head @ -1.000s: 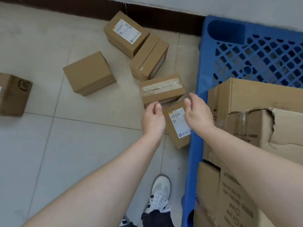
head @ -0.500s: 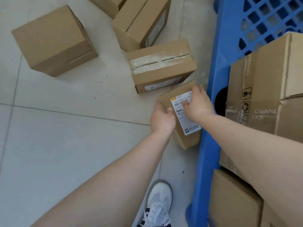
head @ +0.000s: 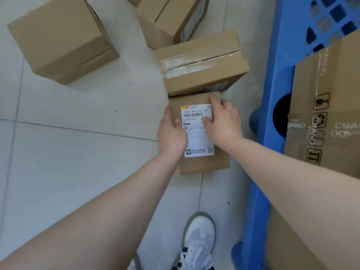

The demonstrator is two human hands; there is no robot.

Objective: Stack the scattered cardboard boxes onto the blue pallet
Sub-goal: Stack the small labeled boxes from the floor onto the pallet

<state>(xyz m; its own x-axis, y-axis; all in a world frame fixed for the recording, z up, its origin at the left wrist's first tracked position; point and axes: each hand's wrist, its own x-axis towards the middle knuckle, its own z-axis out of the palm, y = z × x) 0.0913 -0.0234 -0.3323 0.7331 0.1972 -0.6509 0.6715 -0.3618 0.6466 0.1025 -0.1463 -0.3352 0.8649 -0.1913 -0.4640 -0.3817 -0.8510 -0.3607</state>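
A small cardboard box with a white shipping label lies on the tiled floor beside the blue pallet. My left hand grips its left edge, thumb on the label. My right hand grips its right side, fingers over the top face. A taped box touches the held box at its far end. Larger printed cartons stand on the pallet at the right.
Two more boxes lie on the floor: a plain one at the upper left and one at the top centre. My white shoe stands near the pallet's edge. Open tiled floor spreads to the left.
The view has dropped closer to the floor. Both hands went from hovering above the labelled box to taking hold of its two sides.
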